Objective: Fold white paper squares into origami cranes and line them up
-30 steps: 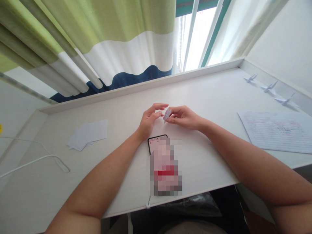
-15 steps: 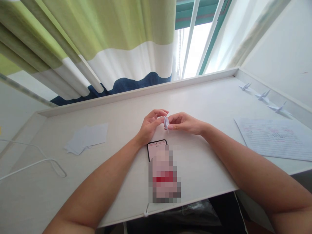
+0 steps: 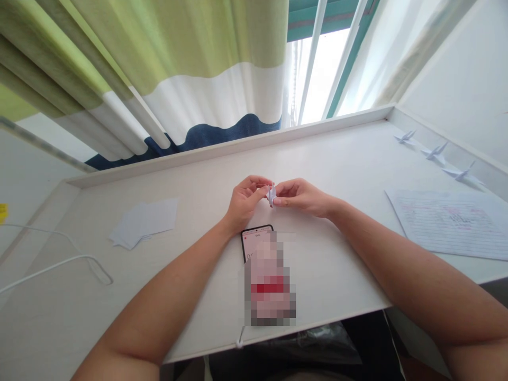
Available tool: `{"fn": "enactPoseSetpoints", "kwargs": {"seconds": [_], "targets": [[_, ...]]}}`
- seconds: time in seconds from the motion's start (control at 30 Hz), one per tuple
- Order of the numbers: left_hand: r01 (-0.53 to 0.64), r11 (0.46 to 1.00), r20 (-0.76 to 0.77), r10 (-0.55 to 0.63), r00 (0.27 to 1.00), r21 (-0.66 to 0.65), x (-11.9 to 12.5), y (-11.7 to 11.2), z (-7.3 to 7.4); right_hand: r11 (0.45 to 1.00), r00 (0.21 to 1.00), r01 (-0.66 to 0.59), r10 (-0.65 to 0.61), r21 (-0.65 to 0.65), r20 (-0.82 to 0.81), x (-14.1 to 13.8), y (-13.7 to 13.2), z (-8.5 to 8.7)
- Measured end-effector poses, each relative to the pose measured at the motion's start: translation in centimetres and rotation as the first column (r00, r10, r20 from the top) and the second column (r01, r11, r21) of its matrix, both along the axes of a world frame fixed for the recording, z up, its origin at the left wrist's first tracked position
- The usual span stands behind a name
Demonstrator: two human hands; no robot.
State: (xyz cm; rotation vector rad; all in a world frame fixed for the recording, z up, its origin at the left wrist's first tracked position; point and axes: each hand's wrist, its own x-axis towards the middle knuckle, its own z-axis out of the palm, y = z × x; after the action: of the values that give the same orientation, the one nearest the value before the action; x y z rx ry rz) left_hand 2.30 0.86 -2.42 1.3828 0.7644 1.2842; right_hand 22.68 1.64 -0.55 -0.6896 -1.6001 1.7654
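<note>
Between my two hands is a small piece of folded white paper, held just above the desk and partly hidden by the fingers. My left hand pinches its left side with thumb and fingertips. From the right, my right hand grips the same paper between thumb and curled fingers. A phone lies just below my left wrist, its screen lit and mostly blurred out. Several folded paper cranes, one of them the nearest crane, stand in a row at the far right of the desk.
Loose white paper sheets lie at the left, and a white cable loops beside them. A stack of written, lined paper lies at the right. A raised rim runs along the desk's back, before the curtain.
The folded paper has turned slightly between my fingers, and a pointed part now shows above them. Both hands stay nearly in place. The whole view has shifted a little.
</note>
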Motion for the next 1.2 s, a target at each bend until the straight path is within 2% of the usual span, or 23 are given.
{"fn": "enactPoseSetpoints", "kwargs": {"seconds": [0.13, 0.23, 0.37, 0.53, 0.63, 0.73, 0.83, 1.0, 1.1, 1.2], "targets": [[-0.087, 0.992, -0.105, 0.097, 0.990, 0.096, -0.1, -0.1, -0.1, 0.996, 0.995, 0.091, -0.091, 0.009, 0.033, -0.1, 0.1, -0.3], [-0.109, 0.986, -0.155, 0.128, 0.979, 0.125, -0.3, -0.2, 0.0, 0.987, 0.987, 0.156, -0.158, 0.038, 0.042, -0.1, 0.2, -0.5], [-0.101, 0.987, -0.193, 0.124, 0.973, 0.128, -0.5, 0.0, -0.3, 0.956, 0.964, 0.264, -0.267, 0.131, 0.012, -0.3, 0.3, -0.5], [-0.097, 0.992, -0.211, 0.112, 0.971, 0.083, -0.3, 0.2, -0.7, 0.916, 0.923, 0.385, -0.383, 0.110, -0.040, -0.6, 0.3, -0.5], [-0.076, 0.995, -0.210, 0.087, 0.974, 0.060, -0.3, 0.1, -0.6, 0.895, 0.905, 0.423, -0.424, 0.141, -0.029, -0.7, 0.5, -0.6], [-0.069, 0.993, -0.207, 0.088, 0.974, 0.098, -0.2, 0.0, -0.6, 0.873, 0.891, 0.449, -0.453, 0.192, -0.026, -0.8, 0.5, -0.8], [-0.103, 0.980, -0.196, 0.137, 0.971, 0.171, -0.1, -0.1, -0.7, 0.819, 0.868, 0.479, -0.495, 0.316, -0.031, -0.9, 0.3, -0.7], [-0.157, 0.952, -0.183, 0.209, 0.961, 0.262, -0.1, -0.4, -0.5, 0.675, 0.823, 0.501, -0.566, 0.541, -0.055, -1.1, -0.3, -0.2], [-0.177, 0.919, -0.172, 0.250, 0.953, 0.353, -0.1, -0.5, -0.4, 0.603, 0.800, 0.481, -0.599, 0.636, -0.038, -1.1, -0.4, -0.3], [-0.167, 0.895, -0.158, 0.252, 0.955, 0.414, -0.2, -0.5, -0.3, 0.562, 0.797, 0.464, -0.602, 0.685, -0.046, -1.1, -0.5, -0.6]]}}
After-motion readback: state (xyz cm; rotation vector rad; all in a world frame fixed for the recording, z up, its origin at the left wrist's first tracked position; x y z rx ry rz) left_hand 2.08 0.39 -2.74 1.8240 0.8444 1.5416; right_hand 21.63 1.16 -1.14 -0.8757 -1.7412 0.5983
